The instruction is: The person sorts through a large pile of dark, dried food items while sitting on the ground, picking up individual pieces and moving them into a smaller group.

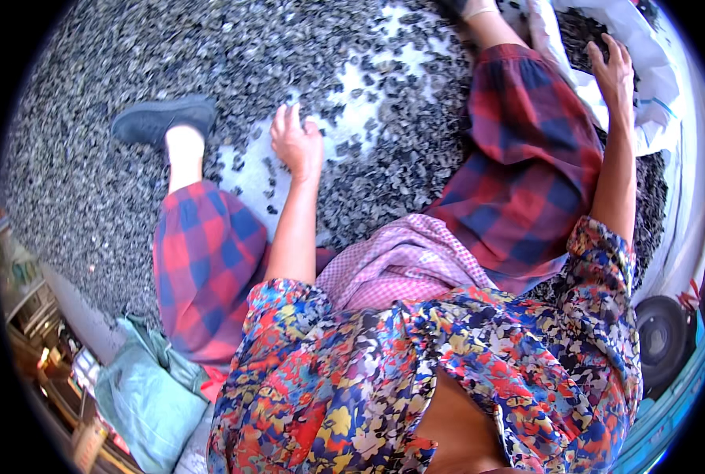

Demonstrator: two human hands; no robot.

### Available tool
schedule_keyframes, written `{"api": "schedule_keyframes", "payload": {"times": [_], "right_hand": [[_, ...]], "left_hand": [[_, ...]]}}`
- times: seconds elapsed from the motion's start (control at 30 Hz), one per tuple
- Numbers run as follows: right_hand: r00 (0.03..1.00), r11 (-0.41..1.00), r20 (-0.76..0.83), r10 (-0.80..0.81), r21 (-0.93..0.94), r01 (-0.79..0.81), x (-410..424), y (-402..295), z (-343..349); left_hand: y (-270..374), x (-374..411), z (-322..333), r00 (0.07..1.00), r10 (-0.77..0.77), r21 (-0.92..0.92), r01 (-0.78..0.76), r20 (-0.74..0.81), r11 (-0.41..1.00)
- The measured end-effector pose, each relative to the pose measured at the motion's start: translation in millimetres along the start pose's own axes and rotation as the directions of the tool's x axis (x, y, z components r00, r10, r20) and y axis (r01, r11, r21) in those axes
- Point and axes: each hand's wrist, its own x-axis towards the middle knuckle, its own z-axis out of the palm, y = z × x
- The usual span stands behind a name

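Note:
Dark, curled dried pieces, which look like wood ear fungus, lie thickly over a pale ground sheet. My left hand hovers above a thinly covered patch between my legs, fingers apart and slightly bent, with nothing seen in it. At the upper right, my right hand is held over the mouth of a white woven sack. Its fingers are spread and no object shows between them. More dark pieces are visible inside the sack.
My legs in checked trousers are spread to either side, with a dark shoe on the pieces at left. A teal bag rests at lower left. A black wheel and a blue frame stand at lower right.

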Motion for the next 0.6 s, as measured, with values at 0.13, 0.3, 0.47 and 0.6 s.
{"api": "schedule_keyframes", "payload": {"times": [0.13, 0.3, 0.47, 0.6], "right_hand": [[0.983, 0.944, 0.047, -0.177, 0.290, 0.156, -38, -77, 9], [0.952, 0.861, 0.118, -0.283, 0.468, 0.198, -62, -152, 6], [0.834, 0.766, 0.392, -0.387, 0.640, 0.055, -111, -203, 34], [0.746, 0.759, 0.482, -0.459, 0.649, 0.048, -135, -240, 59]], "left_hand": [[32, -38, 8, 0.968, 0.023, 0.099, -0.049, 0.251, 0.994], [100, -104, -23, 0.830, 0.442, -0.287, -0.356, 0.340, 0.890], [92, -77, -19, 0.913, 0.302, -0.390, -0.181, 0.276, 0.903], [69, -32, 1, 0.962, 0.138, -0.198, -0.091, 0.237, 0.976]]}}
